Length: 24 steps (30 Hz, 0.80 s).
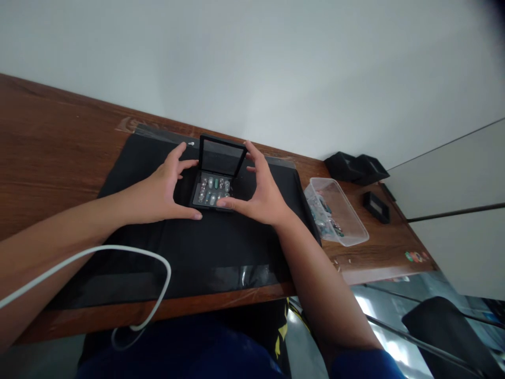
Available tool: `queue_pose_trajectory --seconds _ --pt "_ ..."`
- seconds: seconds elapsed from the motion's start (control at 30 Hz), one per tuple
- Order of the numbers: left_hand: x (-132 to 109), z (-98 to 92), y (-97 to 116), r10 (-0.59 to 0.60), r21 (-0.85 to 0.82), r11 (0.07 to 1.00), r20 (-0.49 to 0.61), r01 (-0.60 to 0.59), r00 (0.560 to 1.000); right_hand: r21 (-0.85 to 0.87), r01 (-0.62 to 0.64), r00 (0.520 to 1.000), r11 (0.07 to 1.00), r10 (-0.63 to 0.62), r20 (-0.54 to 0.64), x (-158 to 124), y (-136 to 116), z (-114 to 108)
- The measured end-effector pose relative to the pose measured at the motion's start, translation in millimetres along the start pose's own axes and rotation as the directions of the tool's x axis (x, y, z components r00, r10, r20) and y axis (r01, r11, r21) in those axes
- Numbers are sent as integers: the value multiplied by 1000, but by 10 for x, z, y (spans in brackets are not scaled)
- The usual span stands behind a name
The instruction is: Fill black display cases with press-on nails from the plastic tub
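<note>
A small black hinged case [216, 179] lies open on a black mat [165, 247], its lid tilted up and its tray filled with several press-on nails in green and silver. My left hand [168, 187] cups the case's left side, thumb at the front corner and fingers near the lid's left edge. On the other side, my right hand [258, 189] has its fingers on the lid's right edge and its thumb on the tray's front. Both hands are curled round the case.
The mat covers a wooden table [51, 152] against a white wall. A clear plastic tub [335, 210] with small items sits right of the mat. Black tray inserts [357, 167] and a small black box [376, 206] lie beyond. A white cable [130, 252] loops over my left arm.
</note>
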<state>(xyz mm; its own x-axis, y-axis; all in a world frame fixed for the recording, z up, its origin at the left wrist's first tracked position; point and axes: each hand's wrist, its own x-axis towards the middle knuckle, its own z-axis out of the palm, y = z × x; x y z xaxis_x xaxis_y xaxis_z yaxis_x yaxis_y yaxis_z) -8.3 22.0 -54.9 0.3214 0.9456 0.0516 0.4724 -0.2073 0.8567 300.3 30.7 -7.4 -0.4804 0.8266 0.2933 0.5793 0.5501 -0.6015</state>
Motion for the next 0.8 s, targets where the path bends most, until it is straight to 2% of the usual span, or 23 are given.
queue_pose_trajectory --seconds 0.27,0.4,0.53,0.63,0.8 --pt "-20 39 236 20 109 994 37 -24 999 14 83 994 996 -84 66 -1 41 -115" --pt "-33 33 234 23 148 989 25 -27 999 26 122 991 992 -123 51 8 0 -179" --pt "-34 36 146 79 181 981 -15 -75 997 15 103 995 995 -103 -18 4 -88 -220" --pt "-34 33 154 87 198 977 -16 -82 996 59 116 991 992 -111 -77 -13 -141 -235" --pt "-33 0 295 30 237 971 23 -35 999 80 67 997 995 -65 -28 -20 -176 -203"
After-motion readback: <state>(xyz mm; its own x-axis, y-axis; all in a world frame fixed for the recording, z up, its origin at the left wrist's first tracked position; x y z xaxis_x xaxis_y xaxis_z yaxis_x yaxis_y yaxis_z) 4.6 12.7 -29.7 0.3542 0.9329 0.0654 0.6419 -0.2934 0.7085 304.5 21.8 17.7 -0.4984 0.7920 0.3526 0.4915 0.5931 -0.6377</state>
